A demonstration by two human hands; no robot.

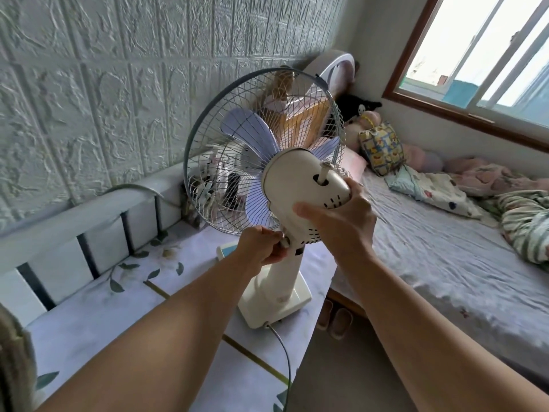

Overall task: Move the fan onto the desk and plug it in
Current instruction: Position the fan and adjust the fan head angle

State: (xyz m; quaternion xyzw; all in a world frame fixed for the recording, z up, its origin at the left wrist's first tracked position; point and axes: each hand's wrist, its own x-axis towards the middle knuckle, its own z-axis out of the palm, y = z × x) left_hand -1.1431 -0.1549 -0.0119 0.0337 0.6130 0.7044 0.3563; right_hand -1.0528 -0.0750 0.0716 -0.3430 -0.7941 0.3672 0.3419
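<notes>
Fan stands on the desk, its base below and just ahead of both hands, near the edge beside the bed. The right hand wraps round the back of the motor housing, seemingly to steady or tilt the head, while the left hand pinches the small knob at the neck, probably its tilt lock. The cord runs from the base toward the bottom edge, its plug out of view, so whether it is plugged in cannot be told.
</notes>
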